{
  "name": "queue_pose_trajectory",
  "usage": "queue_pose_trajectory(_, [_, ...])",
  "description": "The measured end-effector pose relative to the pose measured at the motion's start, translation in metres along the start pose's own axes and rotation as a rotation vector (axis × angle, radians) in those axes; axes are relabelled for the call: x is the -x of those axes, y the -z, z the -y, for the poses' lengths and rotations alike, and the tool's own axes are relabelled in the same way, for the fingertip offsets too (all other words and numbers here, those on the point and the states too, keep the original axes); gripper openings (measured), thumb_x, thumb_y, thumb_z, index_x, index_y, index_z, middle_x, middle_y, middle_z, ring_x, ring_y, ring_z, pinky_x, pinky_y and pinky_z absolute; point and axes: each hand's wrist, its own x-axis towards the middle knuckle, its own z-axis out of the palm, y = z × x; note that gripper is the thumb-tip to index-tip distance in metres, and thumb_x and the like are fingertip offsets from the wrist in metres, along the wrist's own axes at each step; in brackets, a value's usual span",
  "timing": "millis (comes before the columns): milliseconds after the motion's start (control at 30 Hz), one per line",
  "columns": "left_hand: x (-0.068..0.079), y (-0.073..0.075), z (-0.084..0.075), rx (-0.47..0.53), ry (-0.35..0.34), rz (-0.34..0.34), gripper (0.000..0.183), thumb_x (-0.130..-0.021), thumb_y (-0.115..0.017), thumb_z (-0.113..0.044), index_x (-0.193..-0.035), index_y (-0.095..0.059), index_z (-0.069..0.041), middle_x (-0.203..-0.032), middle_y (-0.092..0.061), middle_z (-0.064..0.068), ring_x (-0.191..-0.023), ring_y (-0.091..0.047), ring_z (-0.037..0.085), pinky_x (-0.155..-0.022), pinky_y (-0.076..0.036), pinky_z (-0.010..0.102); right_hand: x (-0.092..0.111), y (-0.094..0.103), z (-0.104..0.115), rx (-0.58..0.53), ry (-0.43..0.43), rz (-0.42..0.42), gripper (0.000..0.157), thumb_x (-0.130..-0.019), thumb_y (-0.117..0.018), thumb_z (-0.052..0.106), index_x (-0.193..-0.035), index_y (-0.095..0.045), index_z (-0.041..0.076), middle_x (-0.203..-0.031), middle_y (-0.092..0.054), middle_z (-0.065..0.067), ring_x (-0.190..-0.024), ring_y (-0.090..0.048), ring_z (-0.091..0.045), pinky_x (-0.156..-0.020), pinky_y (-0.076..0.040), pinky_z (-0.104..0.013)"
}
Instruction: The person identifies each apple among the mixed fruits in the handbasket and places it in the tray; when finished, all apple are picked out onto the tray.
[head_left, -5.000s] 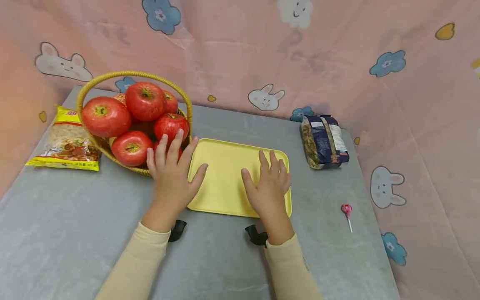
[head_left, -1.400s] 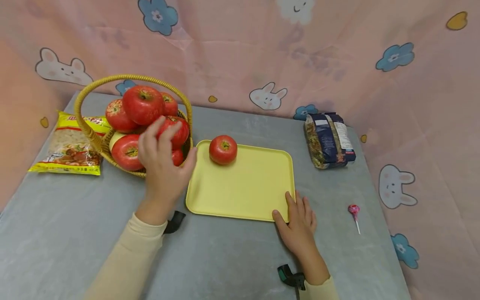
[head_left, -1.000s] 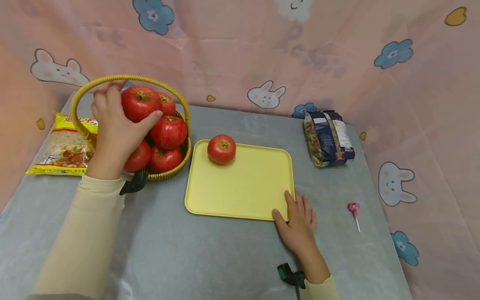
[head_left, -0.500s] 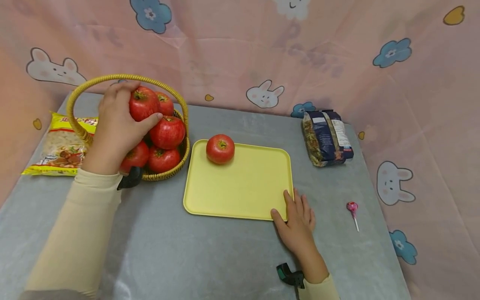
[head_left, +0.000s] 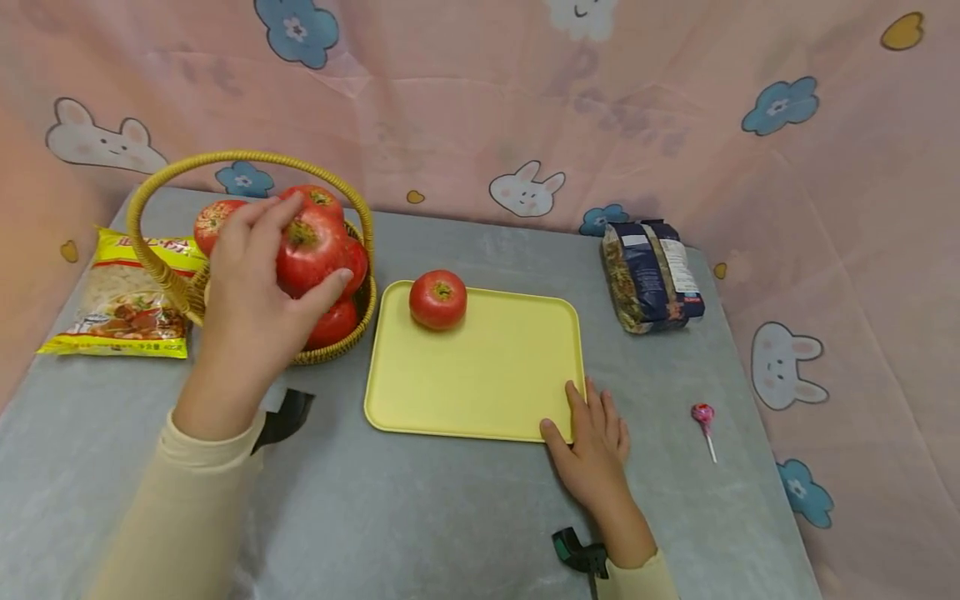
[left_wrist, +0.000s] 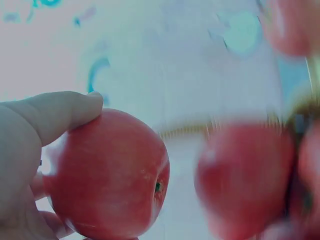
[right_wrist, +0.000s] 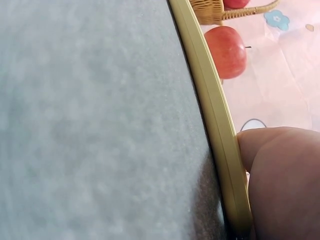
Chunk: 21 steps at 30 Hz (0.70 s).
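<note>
My left hand (head_left: 251, 312) grips a red apple (head_left: 309, 257) over the right half of a yellow wicker basket (head_left: 341, 348). In the left wrist view, the thumb and fingers wrap one side of that apple (left_wrist: 112, 175), and other apples sit beyond it, blurred. Several more red apples fill the basket, partly hidden behind the hand. My right hand (head_left: 596, 454) rests at the near right corner of a yellow tray (head_left: 480, 383), touching its rim with relaxed fingers. One red apple (head_left: 438, 300) sits near the tray's far left corner.
A yellow food packet (head_left: 123, 304) lies left of the basket. To the right of the tray stands a dark blue packet (head_left: 652, 275), with a lollipop (head_left: 705, 429) lying nearer. A pink printed cloth (head_left: 450, 100) hangs behind the grey table (head_left: 420, 517).
My left hand reached into the basket, took hold of the top apple and moved it right and nearer. An apple appeared on the tray earlier. The right hand has stayed at the tray's corner lately.
</note>
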Motion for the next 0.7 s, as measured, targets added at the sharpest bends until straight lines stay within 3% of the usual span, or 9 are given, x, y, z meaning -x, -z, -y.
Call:
queue_pose_trajectory(100, [0.015, -0.027, -0.018, 0.073, -0.103, 0.043, 0.077, -0.087, -0.09, -0.02, -0.154, -0.054, -0.011, -0.156, -0.043, 0.014, -0.146, -0.037, 0.034, -0.107, -0.044, 0.064, 0.0, -0.001, 0.0, 0.001, 0.003, -0.001, 0.076, -0.11, -0.051, 0.05, -0.169, -0.025, 0.01, -0.176, -0.006, -0.017, -0.16, 0.006, -0.041, -0.118, 0.008, -0.07])
queue_pose_trajectory(200, [0.021, -0.069, -0.032, 0.128, -0.162, 0.161, 0.073, -0.088, -0.09, -0.024, -0.151, -0.056, -0.011, -0.153, -0.046, 0.015, -0.14, -0.042, 0.037, -0.107, -0.047, 0.058, 0.0, -0.001, 0.0, 0.002, 0.006, -0.005, 0.076, -0.11, -0.051, 0.05, -0.169, -0.025, 0.01, -0.176, -0.006, -0.017, -0.16, 0.006, -0.041, -0.118, 0.007, -0.07])
queue_pose_trajectory(300, [0.02, -0.115, -0.041, 0.149, -0.151, 0.31, 0.073, -0.091, -0.087, -0.029, -0.154, -0.054, -0.014, -0.153, -0.045, 0.014, -0.139, -0.043, 0.038, -0.106, -0.048, 0.055, -0.001, -0.002, -0.001, 0.01, 0.003, -0.004, 0.076, -0.109, -0.051, 0.05, -0.169, -0.026, 0.009, -0.176, -0.007, -0.017, -0.16, 0.006, -0.042, -0.118, 0.007, -0.071])
queue_pose_trajectory(400, [0.015, -0.157, -0.044, 0.147, -0.123, 0.416, 0.074, -0.093, -0.085, -0.032, -0.157, -0.051, -0.016, -0.156, -0.043, 0.014, -0.141, -0.042, 0.037, -0.107, -0.048, 0.054, -0.002, -0.002, -0.001, 0.017, -0.007, 0.0, 0.076, -0.109, -0.051, 0.05, -0.169, -0.026, 0.009, -0.176, -0.007, -0.017, -0.16, 0.006, -0.042, -0.118, 0.007, -0.071])
queue_pose_trajectory(533, [0.009, -0.2, -0.04, 0.113, -0.105, 0.452, 0.074, -0.095, -0.082, -0.034, -0.158, -0.048, -0.017, -0.158, -0.04, 0.014, -0.142, -0.04, 0.037, -0.108, -0.049, 0.051, -0.001, -0.003, -0.001, 0.012, -0.008, -0.007, 0.076, -0.109, -0.052, 0.048, -0.168, -0.027, 0.008, -0.176, -0.008, -0.018, -0.16, 0.005, -0.043, -0.118, 0.007, -0.071])
queue_pose_trajectory(700, [0.007, -0.228, -0.026, 0.058, -0.164, 0.439, 0.072, -0.097, -0.08, -0.031, -0.16, -0.046, -0.018, -0.161, -0.035, 0.016, -0.146, -0.037, 0.038, -0.112, -0.046, 0.048, 0.0, -0.003, 0.001, -0.004, 0.011, -0.025, 0.075, -0.109, -0.054, 0.047, -0.167, -0.029, 0.007, -0.175, -0.01, -0.02, -0.159, 0.003, -0.044, -0.117, 0.006, -0.072])
